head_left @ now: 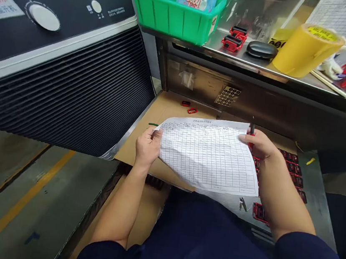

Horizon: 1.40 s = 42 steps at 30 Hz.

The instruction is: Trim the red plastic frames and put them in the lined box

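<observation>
So my left hand [148,146] pinches the form [204,156], right hand [262,144] that plus pen [252,133] — top looks part-filled, rest mostly blank.

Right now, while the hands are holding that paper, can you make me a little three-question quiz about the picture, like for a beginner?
1. True or false: the right hand holds a pen along with the printed sheet.

2. Where does the left hand grip the sheet?
A: at its middle
B: at its left edge
C: at its right edge

3. On the shelf, which is nearer the yellow roll: the black case or the green bin?

Key: 1 true; 2 B; 3 the black case.
</observation>
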Motion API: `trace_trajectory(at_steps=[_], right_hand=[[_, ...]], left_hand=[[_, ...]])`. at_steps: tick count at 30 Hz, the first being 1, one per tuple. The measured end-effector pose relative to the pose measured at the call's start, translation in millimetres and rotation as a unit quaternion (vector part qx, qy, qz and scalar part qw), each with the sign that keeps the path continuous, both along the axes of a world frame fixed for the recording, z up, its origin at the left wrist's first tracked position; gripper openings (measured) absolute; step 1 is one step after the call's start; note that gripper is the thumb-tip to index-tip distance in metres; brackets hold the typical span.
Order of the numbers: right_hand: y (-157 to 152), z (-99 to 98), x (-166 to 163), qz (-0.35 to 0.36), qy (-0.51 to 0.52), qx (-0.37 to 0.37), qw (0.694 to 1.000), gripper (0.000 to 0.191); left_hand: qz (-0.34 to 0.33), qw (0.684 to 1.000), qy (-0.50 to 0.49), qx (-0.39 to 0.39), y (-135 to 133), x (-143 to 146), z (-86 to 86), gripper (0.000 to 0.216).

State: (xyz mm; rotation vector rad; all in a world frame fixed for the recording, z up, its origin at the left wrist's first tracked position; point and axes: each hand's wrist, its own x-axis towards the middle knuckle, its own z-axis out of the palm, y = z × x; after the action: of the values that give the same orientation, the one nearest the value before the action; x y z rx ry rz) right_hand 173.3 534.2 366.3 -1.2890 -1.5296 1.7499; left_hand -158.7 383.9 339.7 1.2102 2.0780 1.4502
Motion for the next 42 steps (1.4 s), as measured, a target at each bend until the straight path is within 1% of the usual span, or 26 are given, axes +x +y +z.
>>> trace_trajectory(at_steps=[3, 6, 9, 13, 16, 21, 23, 26, 29, 32, 35, 37, 39, 42], right_hand=[[-27.4, 2.7, 8.9, -0.051, 0.042, 0.004, 0.998, 0.049], [-50.0, 13.0, 13.9, -0.116, 0.058, 0.034, 0.991, 0.046], [-65.7, 23.2, 24.2, -0.174, 0.023, 0.097, 0.980, 0.045], [-83.0, 30.9, 42.5, -0.251, -0.034, 0.194, 0.948, 0.041], [-94.9, 34.4, 53.5, -0.282, -0.047, 0.226, 0.931, 0.040], [-110.2, 36.9, 63.4, -0.308, -0.037, 0.205, 0.928, 0.039], [-114.5, 35.9, 65.2, -0.318, -0.034, 0.194, 0.927, 0.039], [-119.7, 32.9, 66.9, -0.337, -0.048, 0.179, 0.923, 0.041], [-123.8, 29.9, 67.6, -0.351, -0.068, 0.166, 0.919, 0.043], [-126.3, 26.9, 67.4, -0.361, -0.077, 0.165, 0.914, 0.042], [-127.8, 21.6, 67.5, -0.373, -0.070, 0.168, 0.910, 0.039], [-129.5, 16.9, 68.5, -0.391, -0.053, 0.163, 0.904, 0.042], [-132.0, 12.2, 70.3, -0.408, -0.035, 0.137, 0.902, 0.047], [-135.8, 7.1, 73.9, -0.413, -0.010, 0.056, 0.909, 0.055]], left_hand=[[-0.002, 1.000, 0.022, 0.018, 11.3, 8.5, 4.6, 0.040], [-0.019, 0.998, 0.035, 0.041, 23.2, 19.3, 9.7, 0.038], [-0.029, 0.997, 0.028, 0.064, 34.4, 33.1, 15.6, 0.040], [-0.032, 0.996, 0.060, 0.064, 44.1, 50.7, 24.4, 0.038], [-0.044, 0.995, 0.076, 0.057, 47.7, 59.0, 28.6, 0.037], [-0.105, 0.994, -0.025, 0.034, 52.0, 67.6, 26.8, 0.034], [-0.118, 0.991, -0.044, 0.032, 52.9, 70.6, 25.7, 0.035], [-0.119, 0.991, -0.042, 0.038, 52.8, 73.5, 25.3, 0.034], [-0.110, 0.993, -0.012, 0.029, 52.0, 73.0, 24.5, 0.032], [-0.114, 0.993, 0.004, 0.020, 51.5, 72.5, 22.5, 0.033], [-0.128, 0.991, -0.021, 0.027, 51.0, 75.4, 19.8, 0.035], [-0.143, 0.988, -0.046, 0.029, 50.1, 78.5, 17.9, 0.038], [-0.159, 0.985, -0.056, 0.024, 48.8, 81.2, 16.2, 0.040], [-0.180, 0.982, -0.056, 0.009, 47.1, 84.0, 15.1, 0.040]])
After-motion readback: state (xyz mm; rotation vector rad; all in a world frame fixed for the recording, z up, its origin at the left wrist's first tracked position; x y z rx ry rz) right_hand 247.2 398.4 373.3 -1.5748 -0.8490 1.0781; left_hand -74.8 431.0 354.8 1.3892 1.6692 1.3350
